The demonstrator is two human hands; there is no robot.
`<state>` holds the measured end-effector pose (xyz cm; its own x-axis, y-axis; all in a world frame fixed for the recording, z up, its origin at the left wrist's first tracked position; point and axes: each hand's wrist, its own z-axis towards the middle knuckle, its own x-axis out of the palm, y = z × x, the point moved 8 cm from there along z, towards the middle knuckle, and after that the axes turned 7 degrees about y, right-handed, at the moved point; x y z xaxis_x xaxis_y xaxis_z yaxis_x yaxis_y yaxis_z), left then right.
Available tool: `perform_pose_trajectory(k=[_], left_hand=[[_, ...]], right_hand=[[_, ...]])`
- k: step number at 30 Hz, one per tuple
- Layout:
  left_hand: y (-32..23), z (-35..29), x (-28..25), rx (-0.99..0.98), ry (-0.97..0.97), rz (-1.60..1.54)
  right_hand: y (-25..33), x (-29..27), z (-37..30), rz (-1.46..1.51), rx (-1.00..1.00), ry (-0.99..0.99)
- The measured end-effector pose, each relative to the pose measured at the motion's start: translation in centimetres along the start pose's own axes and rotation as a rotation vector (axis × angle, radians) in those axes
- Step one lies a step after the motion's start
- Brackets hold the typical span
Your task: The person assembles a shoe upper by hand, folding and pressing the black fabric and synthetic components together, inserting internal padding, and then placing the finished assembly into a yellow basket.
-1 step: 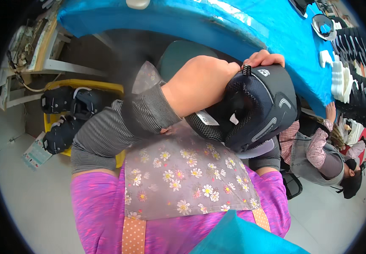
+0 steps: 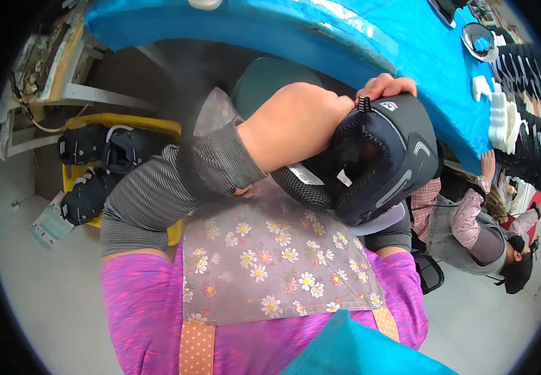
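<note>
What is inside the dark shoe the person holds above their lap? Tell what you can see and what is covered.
The left hand goes into the dark shoe, with its fingers hidden inside. A white tongue label shows at the opening. The right hand shows only fingertips over the top.

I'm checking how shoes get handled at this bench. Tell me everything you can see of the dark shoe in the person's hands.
The shoe is a dark navy or black shoe with mesh around the opening, smoother grey panels with pale curved lines on the side, a small loop at the heel and a white label inside. It is held above the lap and flowered apron, opening turned toward the camera. The left hand reaches into the opening; right-hand fingers curl over its far edge, below the blue table.
</note>
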<state>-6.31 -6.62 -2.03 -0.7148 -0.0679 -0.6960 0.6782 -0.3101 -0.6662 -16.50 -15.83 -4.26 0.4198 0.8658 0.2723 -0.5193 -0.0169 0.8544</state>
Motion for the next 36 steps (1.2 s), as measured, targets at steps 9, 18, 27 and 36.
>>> perform_pose_trajectory(k=[9,18,27,36], left_hand=[[-0.3,-1.4,2.5,-0.094,0.187,-0.002],[-0.8,-3.2,4.7,0.071,0.273,0.016],[-1.7,-3.3,5.4,0.039,0.400,0.018],[-0.7,-1.4,4.0,-0.195,0.442,0.045]], right_hand=[[-4.8,-1.4,-3.4,0.294,0.133,-0.138],[-7.7,1.4,-5.3,0.492,0.431,-0.179],[-6.4,-0.6,-5.1,0.442,0.345,-0.147],[-7.6,-3.0,-9.5,0.373,0.363,-0.248]])
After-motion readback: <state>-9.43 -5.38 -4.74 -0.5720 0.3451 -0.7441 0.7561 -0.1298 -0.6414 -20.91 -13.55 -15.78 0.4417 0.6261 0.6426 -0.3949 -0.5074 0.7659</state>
